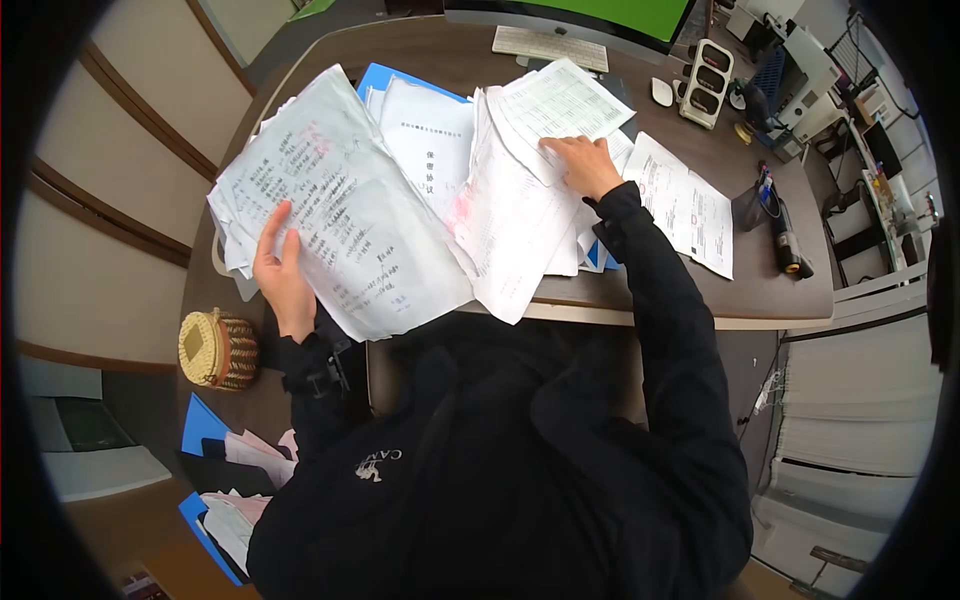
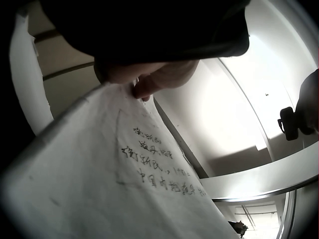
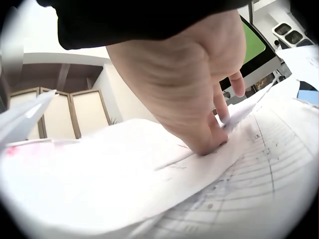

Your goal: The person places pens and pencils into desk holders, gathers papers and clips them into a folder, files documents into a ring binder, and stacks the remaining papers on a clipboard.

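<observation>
My left hand (image 1: 284, 288) grips a sheaf of handwritten papers (image 1: 345, 215) by its left edge, and the sheaf is tilted up over the front of the desk. In the left wrist view, the fingers (image 2: 172, 74) hold the edge of a handwritten sheet (image 2: 99, 149). My right hand (image 1: 588, 168) is over a loose pile of papers (image 1: 520, 225), at the lower edge of a sheet with a printed table (image 1: 565, 100). Seen from the right wrist, the thumb and fingers (image 3: 212, 137) pinch a sheet's edge among overlapping pages.
Between the piles lies a printed document (image 1: 425, 135) over a blue folder (image 1: 385, 75). Further right are more printed sheets (image 1: 685, 205) and a pen holder (image 1: 757, 208). A keyboard (image 1: 550, 47), monitor and mouse (image 1: 662, 92) stand behind. At left is a woven basket (image 1: 218, 350).
</observation>
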`<state>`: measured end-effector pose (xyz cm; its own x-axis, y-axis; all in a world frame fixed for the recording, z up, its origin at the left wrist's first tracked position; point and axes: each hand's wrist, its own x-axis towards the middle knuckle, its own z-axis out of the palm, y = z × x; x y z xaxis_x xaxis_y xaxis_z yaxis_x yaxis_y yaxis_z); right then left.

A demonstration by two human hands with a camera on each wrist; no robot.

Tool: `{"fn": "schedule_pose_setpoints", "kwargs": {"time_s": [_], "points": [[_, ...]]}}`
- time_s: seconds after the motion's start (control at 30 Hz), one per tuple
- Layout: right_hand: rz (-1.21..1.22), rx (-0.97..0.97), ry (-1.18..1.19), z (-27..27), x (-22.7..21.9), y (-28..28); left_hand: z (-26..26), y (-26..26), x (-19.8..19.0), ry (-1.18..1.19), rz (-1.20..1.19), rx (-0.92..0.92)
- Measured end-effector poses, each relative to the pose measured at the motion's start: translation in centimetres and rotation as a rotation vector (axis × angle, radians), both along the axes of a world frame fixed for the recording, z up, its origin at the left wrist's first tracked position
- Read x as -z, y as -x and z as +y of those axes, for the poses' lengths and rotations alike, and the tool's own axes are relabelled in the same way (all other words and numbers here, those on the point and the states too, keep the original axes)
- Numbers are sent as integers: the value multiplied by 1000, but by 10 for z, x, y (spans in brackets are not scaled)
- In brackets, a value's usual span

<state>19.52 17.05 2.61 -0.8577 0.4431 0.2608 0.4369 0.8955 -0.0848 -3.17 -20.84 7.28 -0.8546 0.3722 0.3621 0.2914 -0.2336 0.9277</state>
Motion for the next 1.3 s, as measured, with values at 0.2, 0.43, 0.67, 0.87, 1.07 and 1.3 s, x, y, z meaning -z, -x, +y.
{"fn": "schedule_pose_setpoints", "kwargs": {"time_s": [0.2, 0.43, 0.67, 0.87, 1.07, 1.3], "points": [[-85, -55, -207, 11, -7, -5, 1, -5, 5, -12, -27, 28], [91, -145, -63, 7, -9, -27, 3, -4, 5, 27, 6, 34], [89, -330, -266, 23, 4, -20, 5, -10, 3, 23, -14, 55], [737, -31, -120, 27, -34, -23, 4, -8, 2, 29, 7, 33], [1198, 82, 56, 5, -137, -42, 5, -9, 1, -34, -32, 52], [707, -345, 204, -119, -141, -12, 6, -23, -10, 65, 53, 42]]}}
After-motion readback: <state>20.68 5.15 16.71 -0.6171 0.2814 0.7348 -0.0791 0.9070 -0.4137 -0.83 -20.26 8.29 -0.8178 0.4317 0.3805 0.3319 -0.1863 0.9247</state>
